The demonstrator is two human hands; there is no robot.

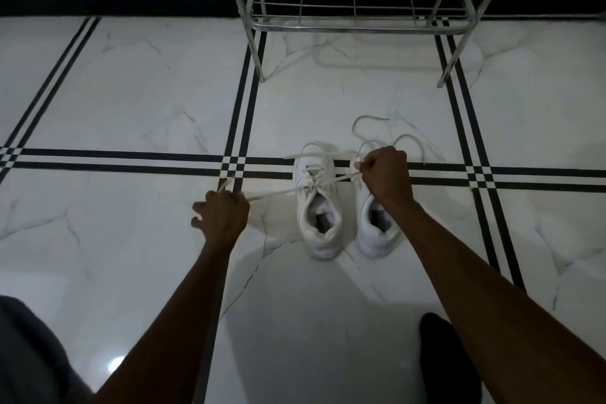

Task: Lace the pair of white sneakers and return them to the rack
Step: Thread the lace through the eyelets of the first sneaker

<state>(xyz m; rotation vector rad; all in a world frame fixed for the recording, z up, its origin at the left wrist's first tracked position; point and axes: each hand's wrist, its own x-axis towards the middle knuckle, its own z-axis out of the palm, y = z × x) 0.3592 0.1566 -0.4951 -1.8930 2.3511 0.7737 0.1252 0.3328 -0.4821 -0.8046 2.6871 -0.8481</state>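
Note:
Two white sneakers stand side by side on the floor, toes pointing away from me. The left sneaker (317,207) has its lace (278,193) threaded through the eyelets and pulled taut to both sides. My left hand (221,216) grips one end of that lace, out to the left of the shoe. My right hand (385,175) is closed on the other end, above the front of the right sneaker (373,233), hiding its toe. A loose lace (370,123) curls on the floor beyond the right sneaker.
A metal shoe rack (357,28) with a wire shelf stands straight ahead against the wall, its two front legs on the floor. The floor is glossy white marble tile with black stripes. A dark foot (449,357) shows at the lower right, dark clothing at the lower left.

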